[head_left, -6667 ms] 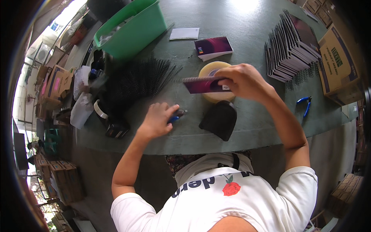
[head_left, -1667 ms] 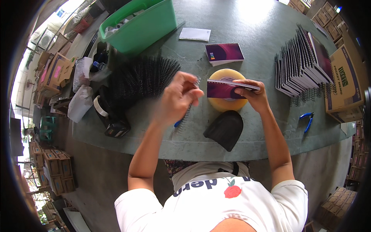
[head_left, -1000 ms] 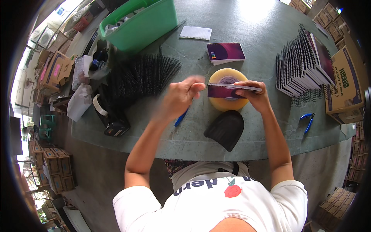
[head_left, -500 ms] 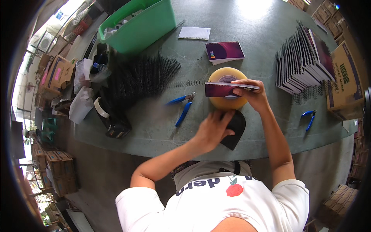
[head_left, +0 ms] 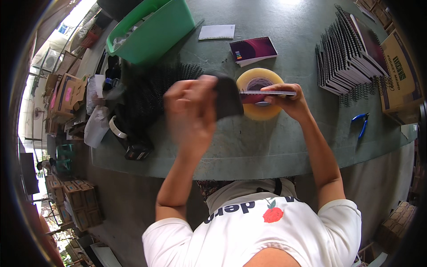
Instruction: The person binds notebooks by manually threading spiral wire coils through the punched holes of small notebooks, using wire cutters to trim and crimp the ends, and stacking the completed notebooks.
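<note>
One thing each: your left hand [head_left: 191,106] grips the black pad [head_left: 229,99]; at its three o'clock, your right hand [head_left: 288,101] pinches the notebook [head_left: 252,98] over the tape roll [head_left: 260,115]. Keep that pinch firm and the notebook level.

Matt black pad [head_left: 229,99], paper notebook [head_left: 251,99], glossy tape roll [head_left: 263,113], smooth plastic bin [head_left: 158,39]

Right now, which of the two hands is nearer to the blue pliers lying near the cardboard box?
Right. The right hand, holding a small notebook, is to the left of the blue pliers; the left hand, holding a black pad, is farther left.
</note>
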`<move>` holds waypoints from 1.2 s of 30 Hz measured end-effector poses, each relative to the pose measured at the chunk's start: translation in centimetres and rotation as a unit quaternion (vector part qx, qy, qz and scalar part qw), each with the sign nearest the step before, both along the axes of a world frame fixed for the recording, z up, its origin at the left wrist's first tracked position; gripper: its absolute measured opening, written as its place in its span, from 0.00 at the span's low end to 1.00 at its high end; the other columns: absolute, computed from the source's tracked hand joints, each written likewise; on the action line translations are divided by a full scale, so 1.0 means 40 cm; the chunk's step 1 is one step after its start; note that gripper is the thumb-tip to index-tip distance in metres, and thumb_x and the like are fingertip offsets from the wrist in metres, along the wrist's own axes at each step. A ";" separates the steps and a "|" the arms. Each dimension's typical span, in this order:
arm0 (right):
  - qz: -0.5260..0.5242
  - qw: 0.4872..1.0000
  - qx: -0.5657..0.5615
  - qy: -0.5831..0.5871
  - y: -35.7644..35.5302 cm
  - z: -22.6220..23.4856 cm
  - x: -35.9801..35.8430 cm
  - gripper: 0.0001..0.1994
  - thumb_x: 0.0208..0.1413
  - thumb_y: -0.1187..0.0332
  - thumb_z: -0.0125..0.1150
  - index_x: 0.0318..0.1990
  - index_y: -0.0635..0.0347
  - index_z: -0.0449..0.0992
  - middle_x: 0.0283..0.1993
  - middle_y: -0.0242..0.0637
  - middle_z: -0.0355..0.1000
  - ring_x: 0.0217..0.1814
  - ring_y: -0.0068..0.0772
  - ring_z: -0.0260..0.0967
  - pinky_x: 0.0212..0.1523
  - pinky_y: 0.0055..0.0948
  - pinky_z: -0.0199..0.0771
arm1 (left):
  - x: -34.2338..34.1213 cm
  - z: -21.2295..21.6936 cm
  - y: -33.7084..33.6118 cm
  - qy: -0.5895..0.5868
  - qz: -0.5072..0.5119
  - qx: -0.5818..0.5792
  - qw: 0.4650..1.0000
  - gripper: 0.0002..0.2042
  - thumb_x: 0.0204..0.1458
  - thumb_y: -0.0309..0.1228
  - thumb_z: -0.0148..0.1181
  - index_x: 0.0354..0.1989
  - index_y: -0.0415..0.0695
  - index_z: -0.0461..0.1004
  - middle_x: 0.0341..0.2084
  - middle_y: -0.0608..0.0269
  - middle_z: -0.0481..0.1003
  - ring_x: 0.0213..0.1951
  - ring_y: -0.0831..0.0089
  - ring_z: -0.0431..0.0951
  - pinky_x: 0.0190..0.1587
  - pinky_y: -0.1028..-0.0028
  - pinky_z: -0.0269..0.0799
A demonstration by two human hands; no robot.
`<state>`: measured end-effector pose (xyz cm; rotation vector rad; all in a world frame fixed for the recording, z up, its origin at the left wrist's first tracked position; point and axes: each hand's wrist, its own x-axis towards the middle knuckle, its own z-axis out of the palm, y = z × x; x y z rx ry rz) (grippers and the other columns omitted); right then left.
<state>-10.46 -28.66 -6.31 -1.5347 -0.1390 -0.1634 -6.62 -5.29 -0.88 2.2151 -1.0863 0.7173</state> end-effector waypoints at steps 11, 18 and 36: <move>0.023 1.000 -0.007 -0.004 -0.005 0.003 -0.001 0.12 0.44 0.76 0.67 0.40 0.62 0.80 0.37 0.33 0.77 0.42 0.19 0.71 0.47 0.21 0.71 | -0.008 -0.033 -0.050 0.053 -0.105 -0.022 0.993 0.15 0.41 0.22 0.63 0.39 0.49 0.77 0.31 0.61 0.71 0.32 0.65 0.74 0.32 0.67 0.73; 0.004 1.000 -0.024 -0.019 -0.010 -0.003 0.000 0.14 0.45 0.79 0.65 0.43 0.63 0.78 0.40 0.34 0.77 0.42 0.20 0.71 0.47 0.22 0.71 | 0.000 0.049 -0.076 0.067 -0.036 -0.068 0.995 0.15 0.39 0.19 0.63 0.39 0.46 0.77 0.30 0.61 0.74 0.36 0.66 0.71 0.41 0.70 0.67; 0.024 0.994 -0.101 -0.030 -0.021 -0.001 -0.008 0.16 0.45 0.80 0.60 0.45 0.63 0.76 0.40 0.34 0.77 0.41 0.21 0.71 0.46 0.24 0.71 | 0.011 0.079 -0.126 -0.080 -0.054 -0.055 0.994 0.17 0.39 0.22 0.65 0.41 0.50 0.77 0.32 0.61 0.70 0.30 0.68 0.72 0.27 0.72 0.71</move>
